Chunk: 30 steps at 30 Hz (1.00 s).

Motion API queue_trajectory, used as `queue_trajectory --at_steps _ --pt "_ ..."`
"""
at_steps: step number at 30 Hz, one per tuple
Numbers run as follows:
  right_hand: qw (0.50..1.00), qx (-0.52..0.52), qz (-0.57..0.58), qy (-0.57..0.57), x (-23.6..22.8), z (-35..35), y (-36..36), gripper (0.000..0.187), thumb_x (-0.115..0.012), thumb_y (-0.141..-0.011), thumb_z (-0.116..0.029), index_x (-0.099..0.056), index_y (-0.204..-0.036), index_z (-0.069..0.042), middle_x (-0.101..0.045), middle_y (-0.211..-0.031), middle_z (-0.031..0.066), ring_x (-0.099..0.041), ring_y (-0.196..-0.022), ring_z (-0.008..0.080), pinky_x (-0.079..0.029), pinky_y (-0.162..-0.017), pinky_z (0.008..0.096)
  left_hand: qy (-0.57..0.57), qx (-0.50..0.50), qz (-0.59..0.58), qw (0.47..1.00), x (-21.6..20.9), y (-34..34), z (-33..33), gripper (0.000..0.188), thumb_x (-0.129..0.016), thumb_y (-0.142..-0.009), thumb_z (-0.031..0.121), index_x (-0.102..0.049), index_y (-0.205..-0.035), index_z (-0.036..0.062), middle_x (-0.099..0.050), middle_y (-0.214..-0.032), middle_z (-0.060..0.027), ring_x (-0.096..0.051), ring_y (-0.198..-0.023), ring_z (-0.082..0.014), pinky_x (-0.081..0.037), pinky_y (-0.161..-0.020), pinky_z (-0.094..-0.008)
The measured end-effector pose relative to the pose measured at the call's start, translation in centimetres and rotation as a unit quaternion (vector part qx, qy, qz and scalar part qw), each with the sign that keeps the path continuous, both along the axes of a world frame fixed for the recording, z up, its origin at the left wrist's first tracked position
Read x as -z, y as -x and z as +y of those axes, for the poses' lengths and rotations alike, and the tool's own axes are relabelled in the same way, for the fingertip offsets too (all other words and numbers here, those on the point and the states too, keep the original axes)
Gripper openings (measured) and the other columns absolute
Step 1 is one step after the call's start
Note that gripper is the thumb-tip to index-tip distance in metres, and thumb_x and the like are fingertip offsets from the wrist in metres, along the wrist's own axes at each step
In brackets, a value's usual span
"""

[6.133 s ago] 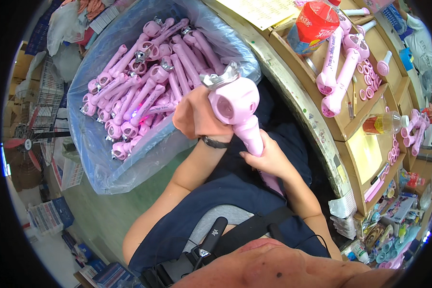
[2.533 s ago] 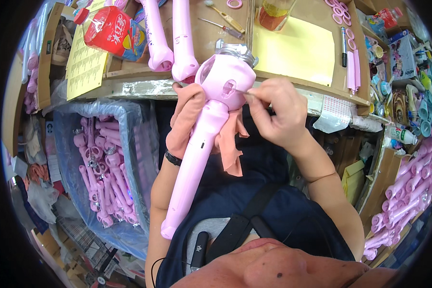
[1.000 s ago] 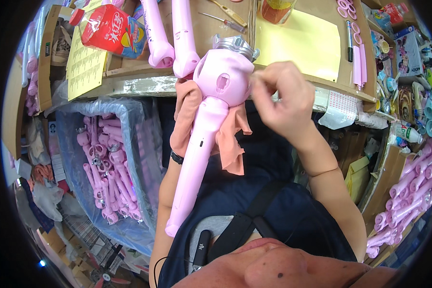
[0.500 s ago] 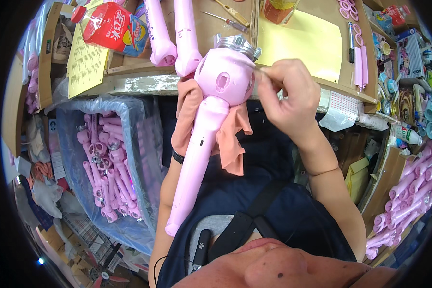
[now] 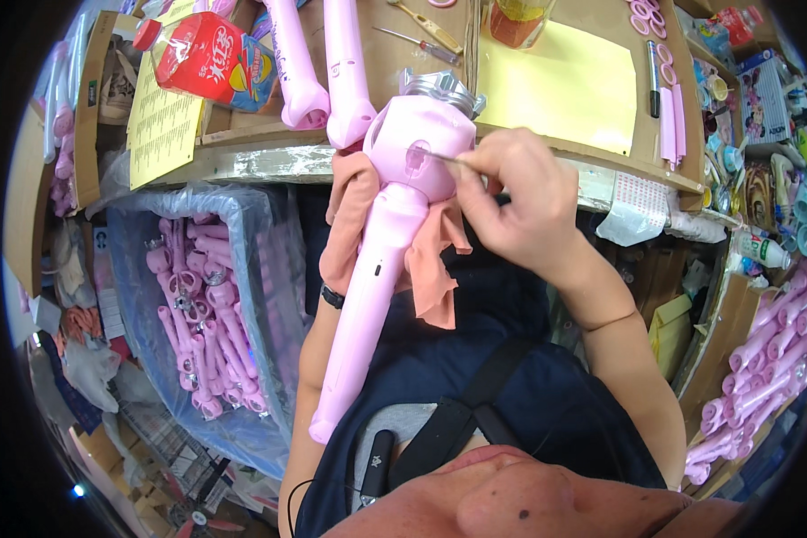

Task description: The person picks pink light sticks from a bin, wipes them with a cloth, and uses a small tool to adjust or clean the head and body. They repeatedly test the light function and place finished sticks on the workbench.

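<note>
Clock centre: the round head of the pink wand (image 5: 372, 282), twelve lying away from the person.
Wand: in front of the torso, its head close by the near edge of the worktop (image 5: 251, 160) and its handle slanting down to seven o'clock, a small dark slot partway along it.
Crown: a silver crown piece (image 5: 439, 88) tops the head, between twelve and one.
Left hand (image 5: 343, 229): at between seven and eight, covered by a salmon cloth (image 5: 432, 278); it grasps the wand through the fabric below the head, though the fingers themselves are hidden.
Wrist: a dark band (image 5: 332, 296) circles the left one.
Right hand (image 5: 524, 193): at four o'clock, thumb and forefinger pinching a thin tool (image 5: 442, 160).
Tool tip: at the oval opening (image 5: 416, 159) in the wand's head; how deep it reaches I cannot tell.
Spare wands: two pink wands (image 5: 347, 76) lie side by side on the worktop, between ten and eleven.
Drinks: a red-labelled bottle (image 5: 215, 61) at ten; a container of amber liquid (image 5: 517, 20) at one.
Small tools: a screwdriver (image 5: 421, 40) and a brush (image 5: 430, 25) at twelve.
Paper: a plain yellow sheet (image 5: 556, 85) at two, a black marker (image 5: 654, 81) beyond it toward three.
Bin: a blue-lined bin (image 5: 148, 327) at eight, piled with pink wands.
Stack: pink tubular parts (image 5: 771, 350) at four, well apart from both hands.
</note>
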State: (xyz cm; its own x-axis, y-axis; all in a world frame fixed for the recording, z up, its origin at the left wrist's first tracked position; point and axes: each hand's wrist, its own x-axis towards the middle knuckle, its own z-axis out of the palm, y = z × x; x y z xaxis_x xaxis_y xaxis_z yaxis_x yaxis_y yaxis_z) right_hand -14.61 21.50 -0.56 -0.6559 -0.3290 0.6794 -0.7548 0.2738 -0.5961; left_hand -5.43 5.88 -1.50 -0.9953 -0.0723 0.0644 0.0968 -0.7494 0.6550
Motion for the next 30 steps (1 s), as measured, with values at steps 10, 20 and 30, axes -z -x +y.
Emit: queue_trajectory --at_steps 10,20,30 --pt "1.0 0.005 -0.014 -0.007 0.1 -0.2 -0.3 0.016 -0.075 -0.073 -0.006 -0.059 -0.078 -0.007 -0.059 -0.073 0.0065 -0.059 -0.056 0.0226 -0.047 -0.048 0.0315 -0.019 0.026 -0.053 0.998 -0.1 -0.2 -0.1 0.026 -0.036 -0.105 0.021 -0.045 -0.119 0.0017 -0.051 -0.12 -0.0132 -0.052 -0.116 -0.0202 -0.04 -0.103 -0.0338" --pt "0.985 0.103 0.133 -0.038 3.9 5.2 1.7 0.018 -0.077 -0.074 -0.006 -0.066 -0.088 -0.01 -0.064 -0.092 0.0047 -0.062 -0.081 0.0238 -0.049 -0.069 0.0335 0.033 -0.044 -0.055 0.997 2.2 0.1 -0.9 0.018 -0.045 -0.103 0.021 -0.047 -0.115 0.0075 -0.055 -0.122 -0.0146 -0.06 -0.109 -0.022 -0.052 -0.093 -0.0351" --pt "0.926 0.177 0.136 -0.305 7.6 8.7 -0.4 0.035 -0.073 -0.078 -0.042 -0.067 -0.106 -0.022 -0.047 -0.14 0.0047 -0.044 -0.124 0.0298 -0.028 -0.108 0.0479 0.006 0.01 -0.066 0.998 4.2 -0.1 -0.8 0.079 -0.068 -0.088 0.039 -0.016 -0.146 0.0219 -0.05 -0.126 -0.0208 -0.065 -0.087 -0.0404 -0.057 -0.075 -0.0463"
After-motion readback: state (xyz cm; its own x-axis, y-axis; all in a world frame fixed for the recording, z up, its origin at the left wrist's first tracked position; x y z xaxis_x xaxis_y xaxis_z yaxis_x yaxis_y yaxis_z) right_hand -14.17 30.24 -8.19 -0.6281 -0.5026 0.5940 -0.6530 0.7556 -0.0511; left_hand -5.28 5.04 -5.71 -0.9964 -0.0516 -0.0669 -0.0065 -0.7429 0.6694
